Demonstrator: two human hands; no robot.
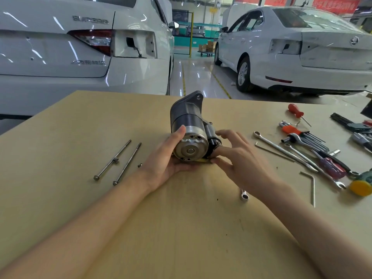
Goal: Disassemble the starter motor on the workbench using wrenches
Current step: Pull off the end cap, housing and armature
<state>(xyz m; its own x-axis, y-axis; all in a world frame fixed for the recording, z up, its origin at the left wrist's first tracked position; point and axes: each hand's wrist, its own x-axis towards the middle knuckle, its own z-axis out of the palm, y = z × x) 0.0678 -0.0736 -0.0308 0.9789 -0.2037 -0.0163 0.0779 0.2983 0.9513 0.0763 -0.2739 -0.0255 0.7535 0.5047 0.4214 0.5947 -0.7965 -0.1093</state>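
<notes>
Nearest, just beside the right forearm, a small ratchet wrench head (243, 195) lies on the workbench (60, 137). Ahead of it the left hand (167, 160) cradles the starter motor (188, 129) from below and the left, palm under the round silver end cap (190, 149), thumb curled up over the body. The right hand (239, 158) comes in from the right, fingers loosely spread, its thumb and forefinger at the black solenoid; whether they actually pinch anything there is hard to tell. The motor's long axis runs straight away from the hands, end cap toward the person, mounting nose at the far end. Left of the left hand lie two long through bolts (118, 161), already out. Right of the right hand, the wrenches (281, 150) are spread within its easier reach.
</notes>
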